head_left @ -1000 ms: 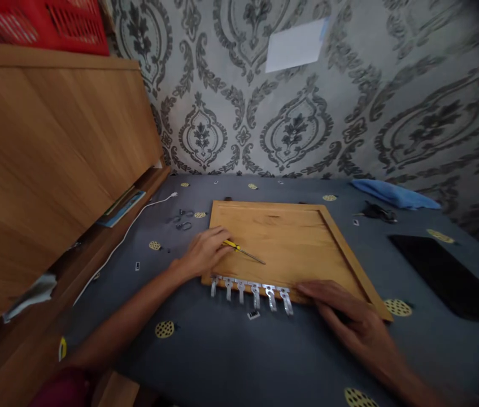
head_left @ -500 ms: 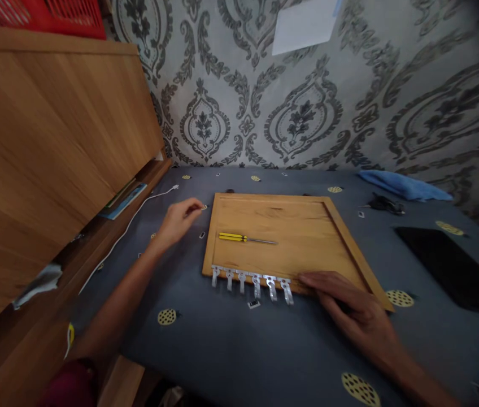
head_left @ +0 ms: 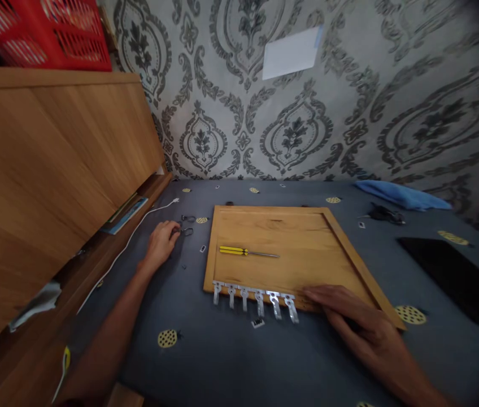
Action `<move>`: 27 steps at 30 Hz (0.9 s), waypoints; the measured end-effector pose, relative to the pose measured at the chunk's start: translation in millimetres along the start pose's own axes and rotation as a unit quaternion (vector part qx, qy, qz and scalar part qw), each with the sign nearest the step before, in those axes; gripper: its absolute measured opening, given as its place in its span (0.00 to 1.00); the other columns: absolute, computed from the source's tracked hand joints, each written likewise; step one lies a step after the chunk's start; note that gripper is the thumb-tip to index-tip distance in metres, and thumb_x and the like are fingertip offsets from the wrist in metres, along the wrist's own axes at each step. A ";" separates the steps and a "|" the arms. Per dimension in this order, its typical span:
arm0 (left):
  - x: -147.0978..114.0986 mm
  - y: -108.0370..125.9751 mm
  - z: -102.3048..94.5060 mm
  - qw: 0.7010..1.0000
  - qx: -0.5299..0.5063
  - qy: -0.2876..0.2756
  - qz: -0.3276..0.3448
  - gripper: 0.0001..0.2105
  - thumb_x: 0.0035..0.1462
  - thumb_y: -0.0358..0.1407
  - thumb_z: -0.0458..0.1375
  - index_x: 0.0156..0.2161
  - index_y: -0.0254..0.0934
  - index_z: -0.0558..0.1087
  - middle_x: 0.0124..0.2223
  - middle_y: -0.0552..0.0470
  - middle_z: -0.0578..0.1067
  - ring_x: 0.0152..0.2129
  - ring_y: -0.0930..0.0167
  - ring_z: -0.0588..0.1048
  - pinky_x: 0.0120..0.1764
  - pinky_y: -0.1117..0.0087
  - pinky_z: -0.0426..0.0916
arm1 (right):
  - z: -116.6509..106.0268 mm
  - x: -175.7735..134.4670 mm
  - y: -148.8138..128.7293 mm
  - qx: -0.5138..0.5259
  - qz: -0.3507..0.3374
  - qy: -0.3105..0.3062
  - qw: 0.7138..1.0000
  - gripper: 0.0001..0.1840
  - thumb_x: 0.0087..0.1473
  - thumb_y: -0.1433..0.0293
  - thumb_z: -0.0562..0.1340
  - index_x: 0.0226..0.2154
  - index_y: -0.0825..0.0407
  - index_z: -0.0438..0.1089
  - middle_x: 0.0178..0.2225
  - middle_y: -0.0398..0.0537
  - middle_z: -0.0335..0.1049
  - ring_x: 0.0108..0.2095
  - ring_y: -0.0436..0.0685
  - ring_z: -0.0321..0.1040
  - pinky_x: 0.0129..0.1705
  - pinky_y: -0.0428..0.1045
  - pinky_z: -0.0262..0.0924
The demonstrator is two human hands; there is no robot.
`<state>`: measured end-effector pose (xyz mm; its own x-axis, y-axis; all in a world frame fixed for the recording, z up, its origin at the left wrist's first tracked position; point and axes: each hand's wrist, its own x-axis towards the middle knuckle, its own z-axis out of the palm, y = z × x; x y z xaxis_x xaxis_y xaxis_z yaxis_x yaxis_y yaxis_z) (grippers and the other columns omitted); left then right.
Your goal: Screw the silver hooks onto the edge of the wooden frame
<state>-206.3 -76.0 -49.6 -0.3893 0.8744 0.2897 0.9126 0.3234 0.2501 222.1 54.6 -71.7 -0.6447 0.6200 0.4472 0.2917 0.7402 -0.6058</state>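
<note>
Now that the yellow-handled metal screwdriver [head_left: 233,250] lies loose on the framed, rectangular wooden panel [head_left: 294,234], right of the left grip [head_left: 160,246], that hand is free of the tool and has shifted to the thin, dark, curved hooks [head_left: 188,219]. Its fingertips are nearly together; whether they pinch one, I cannot tell. The right grip [head_left: 360,316], unclosed, stays steadying the panel's near edge, the silvery metal clips [head_left: 260,305] in a row to its left.
</note>
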 end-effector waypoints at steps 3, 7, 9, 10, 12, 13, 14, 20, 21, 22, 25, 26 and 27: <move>0.1 -1.0 2.5 1.000 0.025 -0.004 0.005 0.17 0.65 0.41 0.59 0.55 0.35 0.70 0.55 0.44 0.73 0.47 0.63 0.75 0.49 0.55 0.74 | -2.2 0.3 0.9 0.031 -0.017 -0.032 0.999 0.17 0.63 0.61 0.56 0.45 0.45 0.79 0.44 0.50 0.81 0.47 0.62 0.77 0.52 0.60 0.74; -2.4 -2.8 -0.6 0.998 0.055 -0.016 0.014 0.17 0.65 0.41 0.58 0.55 0.36 0.70 0.54 0.44 0.73 0.47 0.64 0.75 0.49 0.55 0.74 | -2.7 -0.4 2.9 0.040 -0.008 -0.033 0.999 0.16 0.63 0.61 0.57 0.45 0.44 0.79 0.44 0.50 0.81 0.48 0.64 0.77 0.52 0.63 0.73; -4.5 -2.9 -4.2 0.997 0.065 -0.026 0.018 0.16 0.65 0.41 0.58 0.54 0.36 0.70 0.54 0.44 0.73 0.47 0.64 0.75 0.49 0.56 0.74 | -2.3 -0.9 3.9 0.044 -0.014 -0.031 0.998 0.16 0.63 0.60 0.57 0.45 0.43 0.79 0.44 0.50 0.81 0.47 0.64 0.77 0.52 0.63 0.73; -5.4 -2.8 -6.0 0.997 0.069 -0.030 0.019 0.16 0.65 0.41 0.58 0.54 0.36 0.71 0.54 0.44 0.73 0.47 0.64 0.75 0.49 0.56 0.74 | -2.1 -1.1 4.3 0.044 -0.015 -0.031 0.998 0.16 0.63 0.60 0.57 0.45 0.43 0.79 0.44 0.50 0.81 0.47 0.64 0.77 0.52 0.63 0.73; -6.7 -2.0 -8.9 0.996 0.075 -0.037 0.021 0.16 0.65 0.41 0.58 0.54 0.36 0.71 0.54 0.44 0.73 0.47 0.64 0.75 0.49 0.56 0.74 | -2.2 -1.0 4.7 0.045 -0.014 -0.033 0.998 0.16 0.63 0.59 0.57 0.45 0.42 0.79 0.44 0.50 0.81 0.47 0.64 0.78 0.52 0.63 0.73; -7.0 -1.5 -9.9 0.996 0.077 -0.040 0.022 0.16 0.65 0.41 0.58 0.54 0.36 0.71 0.54 0.44 0.73 0.47 0.64 0.75 0.49 0.56 0.74 | -2.3 -0.9 4.7 0.046 -0.013 -0.035 0.998 0.16 0.63 0.58 0.57 0.45 0.42 0.79 0.43 0.50 0.81 0.47 0.64 0.78 0.52 0.63 0.73; -7.2 -0.8 -10.7 0.996 0.078 -0.042 0.022 0.16 0.65 0.41 0.58 0.54 0.36 0.71 0.54 0.44 0.73 0.47 0.64 0.75 0.49 0.56 0.74 | -2.6 -0.8 4.7 0.047 -0.013 -0.036 0.998 0.16 0.63 0.58 0.57 0.45 0.42 0.79 0.43 0.50 0.81 0.46 0.64 0.78 0.51 0.63 0.74; -8.0 1.8 -13.5 0.996 0.075 -0.041 0.016 0.15 0.65 0.41 0.58 0.54 0.37 0.71 0.54 0.44 0.73 0.47 0.64 0.75 0.49 0.56 0.74 | -2.1 -2.0 6.6 0.055 -0.018 -0.036 0.998 0.15 0.63 0.61 0.57 0.46 0.42 0.78 0.44 0.50 0.80 0.48 0.64 0.77 0.52 0.64 0.73; -8.3 1.7 -13.8 0.997 0.071 -0.040 0.015 0.15 0.65 0.41 0.58 0.54 0.36 0.71 0.54 0.44 0.73 0.47 0.64 0.75 0.49 0.56 0.74 | -1.7 -2.4 7.0 0.056 -0.023 -0.035 0.998 0.15 0.63 0.62 0.57 0.46 0.42 0.78 0.45 0.49 0.80 0.48 0.64 0.77 0.52 0.64 0.73; -8.6 1.3 -13.8 0.997 0.065 -0.037 0.012 0.15 0.65 0.41 0.58 0.54 0.36 0.71 0.54 0.44 0.73 0.47 0.64 0.75 0.49 0.56 0.74 | -1.2 -2.7 7.3 0.057 -0.029 -0.034 0.997 0.15 0.63 0.63 0.58 0.47 0.41 0.78 0.45 0.49 0.80 0.48 0.64 0.77 0.52 0.64 0.73; -9.2 -0.8 -13.1 0.999 0.033 -0.025 0.003 0.15 0.65 0.41 0.58 0.54 0.36 0.71 0.54 0.44 0.73 0.47 0.64 0.75 0.49 0.56 0.74 | 0.0 -3.3 6.9 0.059 -0.043 -0.024 0.997 0.15 0.63 0.66 0.58 0.47 0.41 0.77 0.45 0.48 0.81 0.48 0.63 0.77 0.51 0.63 0.74; -9.1 -1.5 -12.7 1.000 0.017 -0.021 0.000 0.16 0.65 0.41 0.58 0.54 0.36 0.71 0.54 0.44 0.73 0.47 0.64 0.75 0.49 0.56 0.74 | 0.2 -3.3 6.4 0.060 -0.042 -0.022 0.997 0.15 0.63 0.66 0.57 0.47 0.41 0.77 0.45 0.48 0.81 0.48 0.63 0.77 0.50 0.63 0.75; -8.9 -2.2 -12.3 1.000 -0.001 -0.017 -0.002 0.16 0.65 0.41 0.58 0.54 0.36 0.71 0.54 0.44 0.73 0.47 0.64 0.75 0.49 0.56 0.74 | 0.2 -3.4 5.9 0.061 -0.040 -0.021 0.997 0.15 0.63 0.66 0.57 0.46 0.41 0.78 0.44 0.48 0.81 0.48 0.63 0.77 0.50 0.63 0.75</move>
<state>-206.3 -89.0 -41.3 -0.3894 0.8843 0.2577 0.9104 0.3270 0.2537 225.8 56.9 -76.9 -0.6928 0.5471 0.4698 0.1528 0.7481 -0.6458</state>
